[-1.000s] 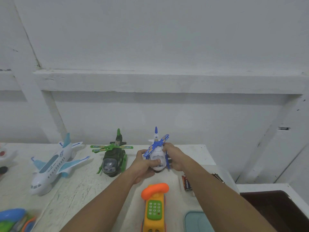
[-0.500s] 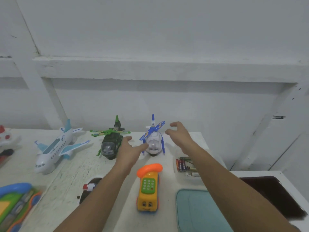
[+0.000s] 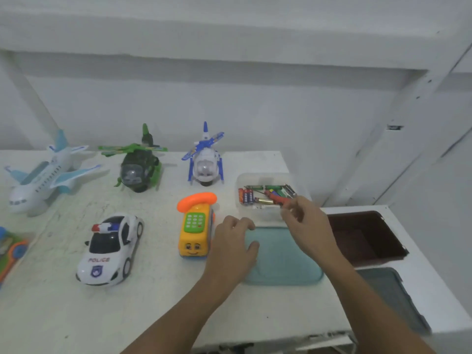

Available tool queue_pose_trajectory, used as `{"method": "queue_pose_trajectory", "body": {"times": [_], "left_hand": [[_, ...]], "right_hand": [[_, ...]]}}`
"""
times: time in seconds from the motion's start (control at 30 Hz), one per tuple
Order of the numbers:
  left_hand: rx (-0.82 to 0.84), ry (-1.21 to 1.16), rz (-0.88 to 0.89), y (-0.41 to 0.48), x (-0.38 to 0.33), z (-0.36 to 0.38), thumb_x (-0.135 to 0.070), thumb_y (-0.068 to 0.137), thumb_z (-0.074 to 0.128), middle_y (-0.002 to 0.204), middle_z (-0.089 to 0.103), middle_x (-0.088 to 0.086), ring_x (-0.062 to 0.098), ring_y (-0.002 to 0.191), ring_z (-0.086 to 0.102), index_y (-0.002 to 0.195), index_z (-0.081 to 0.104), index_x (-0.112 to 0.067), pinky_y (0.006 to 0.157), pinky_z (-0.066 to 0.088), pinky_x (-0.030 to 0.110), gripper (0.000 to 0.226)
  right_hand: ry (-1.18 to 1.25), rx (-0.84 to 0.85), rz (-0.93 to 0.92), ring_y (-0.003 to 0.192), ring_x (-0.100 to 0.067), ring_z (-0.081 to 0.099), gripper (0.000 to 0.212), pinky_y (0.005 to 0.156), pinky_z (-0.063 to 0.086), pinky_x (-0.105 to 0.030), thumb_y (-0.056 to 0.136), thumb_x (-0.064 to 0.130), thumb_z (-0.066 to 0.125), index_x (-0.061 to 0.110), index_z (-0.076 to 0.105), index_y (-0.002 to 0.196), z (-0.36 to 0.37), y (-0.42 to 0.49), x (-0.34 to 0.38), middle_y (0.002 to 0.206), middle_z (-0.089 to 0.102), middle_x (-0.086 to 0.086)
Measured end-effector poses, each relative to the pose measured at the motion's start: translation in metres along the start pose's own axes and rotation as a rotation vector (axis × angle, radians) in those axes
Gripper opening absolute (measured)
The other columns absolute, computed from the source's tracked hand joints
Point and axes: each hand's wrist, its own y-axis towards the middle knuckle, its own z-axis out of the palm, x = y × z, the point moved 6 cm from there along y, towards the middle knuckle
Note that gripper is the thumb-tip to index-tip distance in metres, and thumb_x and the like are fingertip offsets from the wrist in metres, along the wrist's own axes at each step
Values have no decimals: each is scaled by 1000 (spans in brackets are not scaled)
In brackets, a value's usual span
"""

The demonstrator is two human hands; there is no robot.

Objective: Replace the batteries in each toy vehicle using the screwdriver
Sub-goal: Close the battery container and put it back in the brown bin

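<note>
the right hand [image 3: 307, 227] is smeared by motion. its thumb and forefinger are drawn close together at the near rim of the clear tub [image 3: 255, 176], but i cannot tell whether they pinch anything or only meet. inside the tub lie loose batteries [image 3: 245, 195] and a red-handled tool [image 3: 275, 198], perhaps the screwdriver. its near end runs under the right fingers [image 3: 290, 209] and is hidden there. the rest of the tub's contents are too jumbled to sort. at the far left a bright toy [image 3: 11, 249] is cut off by the frame.

the left hand [image 3: 231, 249] holds nothing. its fingers are loosely curled over the left border of the teal mat [image 3: 288, 264], just beside the yellow phone bus [image 3: 195, 233]. the white and blue helicopter [image 3: 205, 163] stands at the back of the worktop [image 3: 158, 302], well apart from both hands. the green helicopter [image 3: 139, 166] and the aeroplane [image 3: 42, 178] stand to its left. the police car [image 3: 109, 249] sits nearer, left of the bus.

right of the mat, by the worktop's right edge, are a dark brown tray [image 3: 367, 238] and a grey tray [image 3: 393, 297]. the room for moving is the near strip of worktop in front of the car and bus, under the forearms.
</note>
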Motion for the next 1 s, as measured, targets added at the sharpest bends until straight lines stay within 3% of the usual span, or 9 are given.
{"method": "queue_pose_trajectory", "body": {"times": [0.1, 0.2, 0.4, 0.5, 0.6, 0.7, 0.77, 0.87, 1.0], "left_hand": [[14, 93, -64, -12, 2, 13, -28, 80, 67, 117, 52, 9, 32, 108, 50, 127, 59, -18, 94, 35, 35, 48], [76, 163, -172, -17, 10, 18, -33, 85, 67, 124, 48, 13, 32, 117, 44, 143, 44, -17, 101, 31, 37, 64], [130, 17, -317, -26, 6, 29, -36, 91, 64, 136, 37, 11, 27, 129, 35, 154, 25, -16, 108, 29, 31, 77], [41, -205, -350, -34, -4, 27, -26, 91, 67, 130, 35, 4, 24, 131, 35, 153, 32, -18, 105, 34, 29, 72], [-111, -341, -316, -39, -18, 14, -19, 89, 69, 121, 36, -8, 13, 119, 46, 149, 39, -22, 97, 43, 23, 67], [-273, -478, -234, -30, -32, -10, -14, 88, 71, 115, 46, -20, -4, 100, 54, 133, 51, -36, 83, 47, 10, 54], [-357, -553, -159, -16, -38, -27, -16, 87, 70, 116, 56, -19, 1, 100, 60, 121, 56, -41, 86, 52, 22, 45], [-411, -691, -163, 14, -44, -45, -8, 91, 67, 114, 69, -1, 12, 105, 67, 120, 65, -18, 91, 54, 29, 31], [-468, -855, -251, 51, -45, -59, -12, 92, 67, 94, 69, -4, -4, 81, 64, 106, 66, -3, 80, 51, 14, 16]], "right_hand": [[-183, -42, 52, 76, -16, 53, 7, 65, 34, -21, 86, 14, 61, 21, 60, 83, -10, -18, -37, 78, 54, 1], [-334, 13, 185, 92, -30, 54, 23, 79, 40, -35, 87, 14, 58, 10, 62, 109, -10, -31, -72, 93, 56, -11], [-258, 50, 268, 86, -20, 50, 29, 77, 38, -30, 87, 14, 59, 11, 61, 116, -15, -44, -84, 93, 56, -5], [-100, 23, 284, 82, -14, 53, 30, 70, 37, -23, 86, 11, 60, 18, 60, 115, -28, -48, -82, 93, 57, 3], [60, -45, 259, 69, -3, 58, 20, 54, 38, -9, 88, 16, 62, 24, 59, 106, -49, -46, -73, 90, 63, 8], [242, -138, 216, 67, -7, 63, 15, 59, 49, -23, 88, 20, 64, 31, 61, 98, -72, -35, -57, 91, 68, 6], [327, -187, 172, 78, -10, 67, 11, 71, 56, -34, 89, 25, 64, 34, 60, 94, -82, -23, -43, 92, 68, 10], [432, -255, 64, 85, -11, 67, 5, 81, 57, -43, 91, 26, 64, 24, 60, 89, -90, 3, -25, 90, 66, 10], [572, -237, -38, 79, 0, 65, 24, 82, 57, -33, 88, 26, 69, 4, 58, 89, -87, 39, -11, 85, 63, 6]]}}
